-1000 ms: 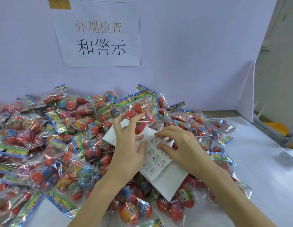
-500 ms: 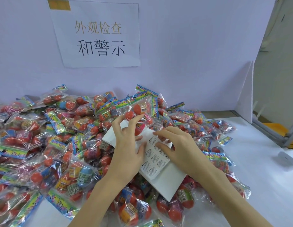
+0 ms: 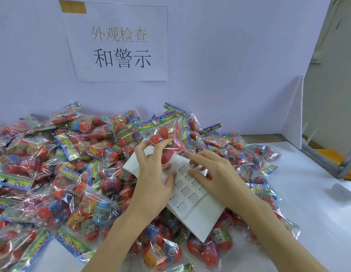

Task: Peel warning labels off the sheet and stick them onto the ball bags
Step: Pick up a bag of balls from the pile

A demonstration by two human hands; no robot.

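We are pressing our left hand point(image 3: 151, 185), fingers spread, on the white paper label sheet point(image 3: 192, 195) to steady it atop the clear plastic ball bags point(image 3: 76, 173), while our right hand point(image 3: 215, 177) is picking at a label under its curled fingertips.

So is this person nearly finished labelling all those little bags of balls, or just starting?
Hard to count what is done: no stuck-on white label shows clearly on any bag. In hand: the left hand rests on the label sheet, its fingertips touching one ball bag, while the right hand works at the labels near the sheet's top. Left: several rows of labels remain, and the big pile of bags.
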